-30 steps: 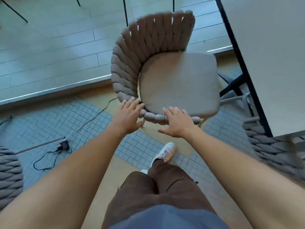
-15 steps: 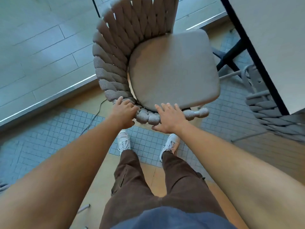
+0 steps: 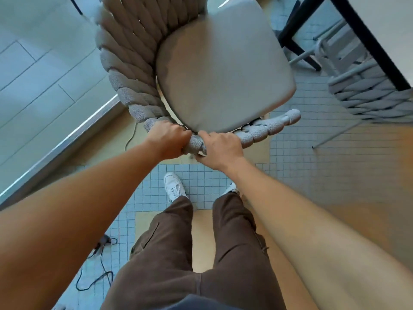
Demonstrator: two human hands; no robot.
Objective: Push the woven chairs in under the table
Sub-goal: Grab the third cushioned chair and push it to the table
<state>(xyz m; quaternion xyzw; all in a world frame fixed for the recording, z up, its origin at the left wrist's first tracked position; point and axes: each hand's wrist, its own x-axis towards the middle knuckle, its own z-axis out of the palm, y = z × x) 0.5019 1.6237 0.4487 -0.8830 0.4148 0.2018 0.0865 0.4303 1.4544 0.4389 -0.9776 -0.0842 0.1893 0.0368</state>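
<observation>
A woven chair of thick grey rope with a beige seat cushion stands right in front of me, its curved backrest toward me and to the left. My left hand and my right hand both grip the rope rim of the backrest, close together at its near edge. The pale table with a black edge fills the top right. The chair's seat lies left of the table, outside it. A second woven chair sits partly under the table at the right.
A black table leg stands just right of the cushion. A glass door and metal threshold run along the left. A black cable lies on the tiled floor at lower left. My feet stand directly behind the chair.
Both hands went from resting flat on the backrest rim to curling tightly around it. I have stepped closer, and the chair now appears larger and nearer the table leg.
</observation>
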